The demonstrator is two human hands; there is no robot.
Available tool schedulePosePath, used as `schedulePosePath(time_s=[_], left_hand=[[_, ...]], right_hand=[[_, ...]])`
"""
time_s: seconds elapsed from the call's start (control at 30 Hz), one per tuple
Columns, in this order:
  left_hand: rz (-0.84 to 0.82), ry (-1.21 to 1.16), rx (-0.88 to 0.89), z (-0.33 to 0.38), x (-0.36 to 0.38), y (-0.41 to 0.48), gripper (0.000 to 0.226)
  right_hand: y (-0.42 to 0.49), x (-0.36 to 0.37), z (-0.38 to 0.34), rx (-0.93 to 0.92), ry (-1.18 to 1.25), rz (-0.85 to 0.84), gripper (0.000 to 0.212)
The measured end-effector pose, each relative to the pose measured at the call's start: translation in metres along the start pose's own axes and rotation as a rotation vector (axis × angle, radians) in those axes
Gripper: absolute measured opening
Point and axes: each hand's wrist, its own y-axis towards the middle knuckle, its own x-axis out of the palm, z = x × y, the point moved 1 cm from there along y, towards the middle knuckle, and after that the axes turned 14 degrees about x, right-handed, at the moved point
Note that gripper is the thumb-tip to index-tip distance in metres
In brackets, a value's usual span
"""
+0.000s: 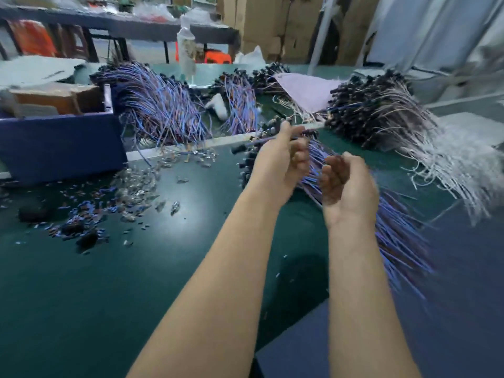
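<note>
Blue wire [259,142] with a black plug on its end is up above the green surface [136,290], pinched between the thumb and fingers of my left grip [281,162], plug poking out to the left. My right grip [346,184] sits just beside it, palm up, fingers loosely curled, nothing in them. Under both lies a fanned-out bundle of blue wires [401,246]. Small clear bits [136,184] are scattered off left, near a blue box [60,145]. It's all pretty blurry.

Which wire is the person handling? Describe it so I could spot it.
On the dark green table, find the left hand raised over the fanned heap of blue-purple wires. It pinches one thin dark wire with a black plug, the only one lifted clear of the heap.
</note>
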Motion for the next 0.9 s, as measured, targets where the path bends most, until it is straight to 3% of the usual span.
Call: schedulePosePath(time_s=[0.1,0.17,0.27,0.33,0.4,0.53,0.7,0.8,0.9], left_hand=[[0.085,0.200,0.096,-0.023,0.013,0.025,0.032],[0.116,0.343,0.044,-0.042,0.014,0.034,0.030],[0.103,0.752,-0.016,-0.063,0.003,0.044,0.029],[0.110,1.140,0.066,-0.066,-0.009,0.047,0.033],[0.102,1.318,0.144,-0.064,-0.017,0.047,0.033],[0.129,1.386,0.195,-0.057,-0.028,0.051,0.029],[0.213,1.020,0.236,-0.039,-0.034,0.045,0.037],[0.185,1.220,0.305,-0.023,-0.038,0.034,0.045],[0.177,1.336,0.388,0.009,-0.046,0.020,0.075]], right_hand=[[0.017,-0.025,0.004,-0.013,-0.081,0.157,0.034],[0.028,-0.035,0.006,0.048,-0.088,0.207,0.036],[0.042,-0.042,0.011,0.238,0.109,0.140,0.036],[0.047,-0.043,0.018,0.298,0.290,0.068,0.034],[0.050,-0.042,0.026,0.309,0.332,0.057,0.030],[0.048,-0.034,0.035,0.301,0.292,0.105,0.024],[0.040,-0.018,0.041,0.255,0.232,0.163,0.019],[0.031,-0.004,0.052,0.212,0.159,0.159,0.015],[0.018,0.022,0.067,0.187,0.063,0.108,0.015]])
